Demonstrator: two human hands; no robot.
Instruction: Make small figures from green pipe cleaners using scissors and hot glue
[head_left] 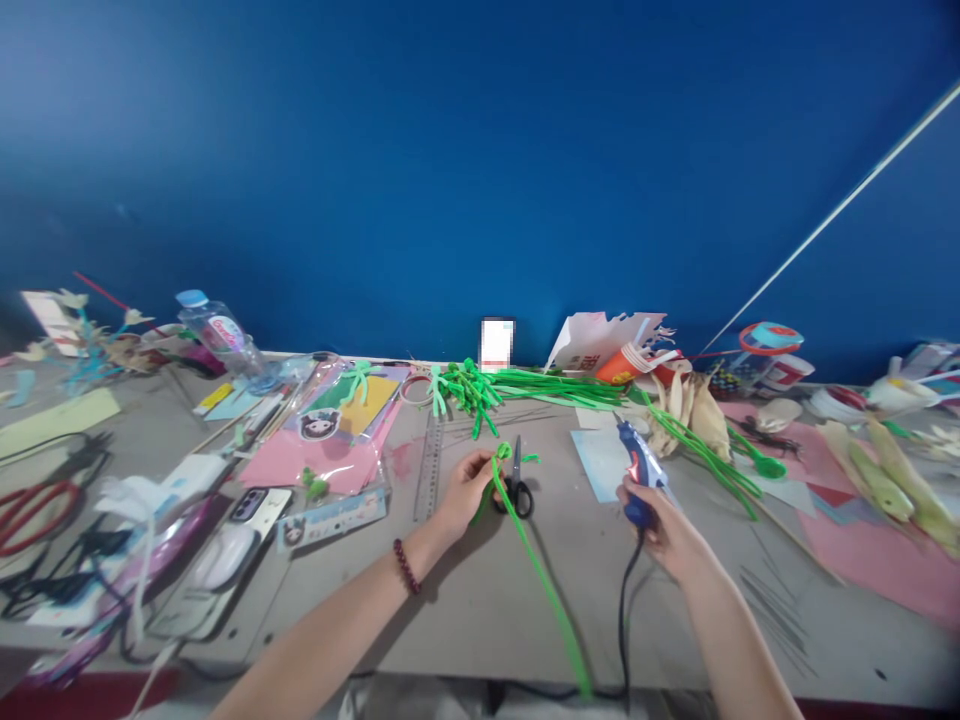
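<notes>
Near the middle of the table, my left hand (471,488) pinches a green pipe cleaner (544,575), whose curled top stands above the fingers and whose long tail runs down to the table's front edge. Black-handled scissors (519,490) lie just right of that hand. My right hand (654,515) is wrapped round a blue glue gun (637,475), its nozzle pointing up and away, its black cord hanging down. Behind the hands lies a bundle of green stems (559,388) with a leafy green cluster (472,392) at its left end.
Left of the hands are a phone (217,570), pink sheets (300,455), a bottle (217,330) and red-handled scissors (37,515). On the right lie loose green stems (705,450), dried husks (705,415), red cups (619,367) and pink paper (877,560). A blue wall (450,180) stands behind.
</notes>
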